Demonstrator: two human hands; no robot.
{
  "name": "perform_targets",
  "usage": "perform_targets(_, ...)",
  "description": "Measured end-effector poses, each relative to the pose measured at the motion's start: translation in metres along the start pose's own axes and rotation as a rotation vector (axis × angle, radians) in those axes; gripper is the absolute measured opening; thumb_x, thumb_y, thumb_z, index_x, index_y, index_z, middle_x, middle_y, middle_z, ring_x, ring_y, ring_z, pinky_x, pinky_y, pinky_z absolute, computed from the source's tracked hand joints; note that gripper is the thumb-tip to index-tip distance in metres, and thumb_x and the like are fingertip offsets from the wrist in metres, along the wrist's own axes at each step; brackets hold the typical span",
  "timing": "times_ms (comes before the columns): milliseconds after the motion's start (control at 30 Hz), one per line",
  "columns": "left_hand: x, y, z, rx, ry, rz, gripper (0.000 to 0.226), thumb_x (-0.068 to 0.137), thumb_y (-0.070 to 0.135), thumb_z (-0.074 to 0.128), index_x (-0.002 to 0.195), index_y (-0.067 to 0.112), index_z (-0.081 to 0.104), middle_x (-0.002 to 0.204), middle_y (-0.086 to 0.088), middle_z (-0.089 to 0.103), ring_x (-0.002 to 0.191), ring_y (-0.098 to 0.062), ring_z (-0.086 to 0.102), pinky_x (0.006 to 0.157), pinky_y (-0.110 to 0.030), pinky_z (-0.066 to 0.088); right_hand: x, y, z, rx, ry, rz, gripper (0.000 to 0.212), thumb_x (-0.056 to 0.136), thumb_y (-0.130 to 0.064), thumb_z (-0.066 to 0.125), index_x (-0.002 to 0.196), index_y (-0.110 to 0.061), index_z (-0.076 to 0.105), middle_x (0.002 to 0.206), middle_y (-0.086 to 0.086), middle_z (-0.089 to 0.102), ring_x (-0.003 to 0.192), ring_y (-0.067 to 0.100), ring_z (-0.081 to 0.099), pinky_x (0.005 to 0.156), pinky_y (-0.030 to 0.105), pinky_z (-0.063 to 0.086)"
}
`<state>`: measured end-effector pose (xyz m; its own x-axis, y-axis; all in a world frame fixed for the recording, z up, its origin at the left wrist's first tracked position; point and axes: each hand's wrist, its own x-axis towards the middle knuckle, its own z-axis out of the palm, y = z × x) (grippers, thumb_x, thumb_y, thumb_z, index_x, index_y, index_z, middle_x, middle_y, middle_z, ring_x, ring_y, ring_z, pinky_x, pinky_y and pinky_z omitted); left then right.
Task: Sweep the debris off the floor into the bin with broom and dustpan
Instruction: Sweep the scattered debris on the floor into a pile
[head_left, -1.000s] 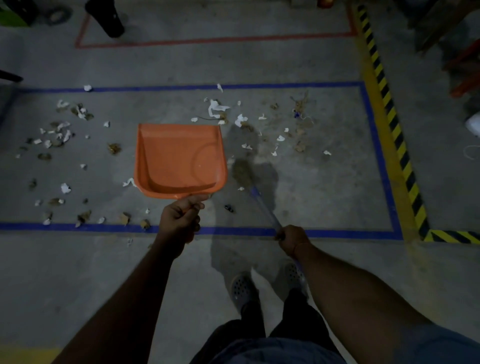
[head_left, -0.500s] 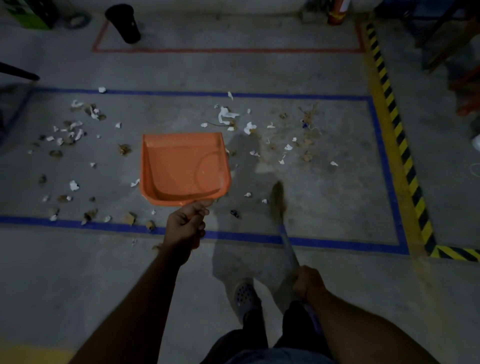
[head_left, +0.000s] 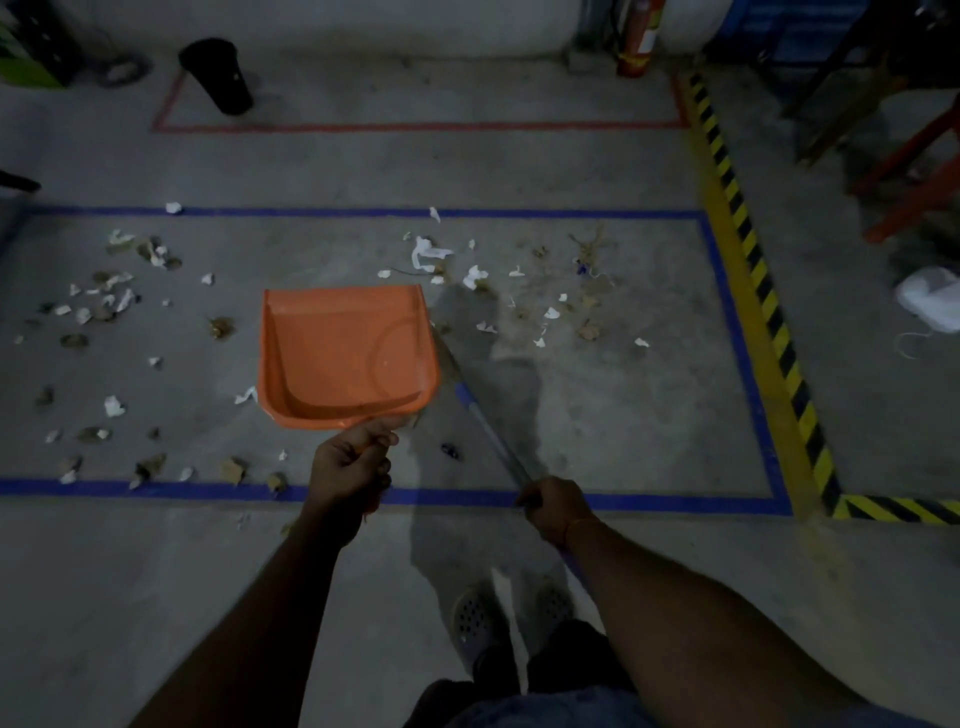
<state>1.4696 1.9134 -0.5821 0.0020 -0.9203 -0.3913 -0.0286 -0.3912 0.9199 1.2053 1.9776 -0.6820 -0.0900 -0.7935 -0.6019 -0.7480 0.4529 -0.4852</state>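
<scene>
The left hand is curled round the handle of the orange dustpan, holding it off the floor with its open mouth pointing away from the person — probably so it is ready to set down in front of a pile. The pan looks empty. The right hand grips the shaft of the broom, which slants forward and left so that its head is mostly hidden behind the pan's right edge. The debris — scraps of white paper and dry leaves — lies scattered inside the blue tape rectangle, in a left cluster and a right one. A dark bin stands well apart, at the red-taped area by the far wall. Sweeping has barely begun, I judge.
</scene>
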Motion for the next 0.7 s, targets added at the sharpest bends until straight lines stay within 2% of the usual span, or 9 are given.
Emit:
perform_targets(67,0.011,0.01,0.016,0.001,0.0,-0.002,0.022,0.102,0.003,0.049,0.1,0.003,0.071,0.06,-0.008,0.045,0.04,-0.013,0.035,0.042,-0.018,0.026,0.004,0.016,-0.015,0.008,0.038,0.054,0.028,0.086,-0.012,0.059,0.107,-0.019,0.075,0.111,0.011,0.072,0.105,0.03,0.065,0.096,0.033,0.05)
perform_targets(200,0.032,0.034,0.055,0.013,-0.064,-0.002,0.027,0.102,0.002,0.046,0.097,0.012,0.071,0.053,-0.001,0.041,0.039,-0.009,0.031,0.044,-0.018,0.023,0.013,0.054,-0.058,0.057,0.155,0.188,0.025,0.087,-0.009,0.06,0.105,-0.018,0.076,0.112,0.01,0.072,0.105,0.027,0.066,0.093,0.028,0.051)
perform_targets(367,0.07,0.054,0.109,0.019,-0.106,0.004,0.028,0.102,-0.003,0.042,0.107,0.006,0.068,0.053,0.008,0.049,0.038,-0.005,0.033,0.037,-0.014,0.023,0.04,0.117,-0.124,0.097,0.256,0.354,0.023,0.084,-0.007,0.063,0.101,-0.016,0.077,0.11,0.012,0.072,0.103,0.028,0.066,0.096,0.03,0.052)
perform_targets(433,0.089,0.061,0.132,-0.004,-0.12,0.028,0.03,0.101,-0.008,0.04,0.109,0.001,0.068,0.063,0.004,0.051,0.04,-0.004,0.033,0.038,-0.014,0.024,0.055,0.138,-0.152,0.095,0.242,0.387,0.021,0.084,-0.009,0.063,0.1,-0.015,0.077,0.11,0.013,0.072,0.102,0.03,0.066,0.096,0.033,0.052)
perform_targets(533,0.114,0.071,0.164,0.014,-0.094,0.02,0.032,0.099,-0.01,0.039,0.11,-0.002,0.067,0.057,0.002,0.047,0.039,-0.007,0.031,0.037,-0.013,0.025,0.09,0.165,-0.186,0.085,0.178,0.46,0.019,0.088,-0.015,0.062,0.099,-0.013,0.077,0.108,0.011,0.072,0.1,0.032,0.067,0.093,0.037,0.054)
perform_targets(633,0.137,0.078,0.19,0.073,-0.075,0.021,0.026,0.101,-0.003,0.043,0.107,-0.002,0.068,0.056,-0.006,0.043,0.037,-0.011,0.033,0.037,-0.014,0.027,0.123,0.179,-0.198,-0.05,0.076,0.457,0.03,0.091,-0.026,0.056,0.11,-0.01,0.072,0.115,0.009,0.071,0.103,0.028,0.067,0.09,0.032,0.055)
perform_targets(700,0.151,0.084,0.206,0.071,-0.049,0.033,0.025,0.101,-0.001,0.045,0.103,0.0,0.069,0.057,-0.008,0.043,0.037,-0.012,0.035,0.037,-0.015,0.028,0.133,0.165,-0.201,-0.159,0.028,0.394,0.036,0.095,-0.028,0.051,0.12,-0.006,0.065,0.122,0.011,0.067,0.111,0.026,0.064,0.093,0.03,0.052)
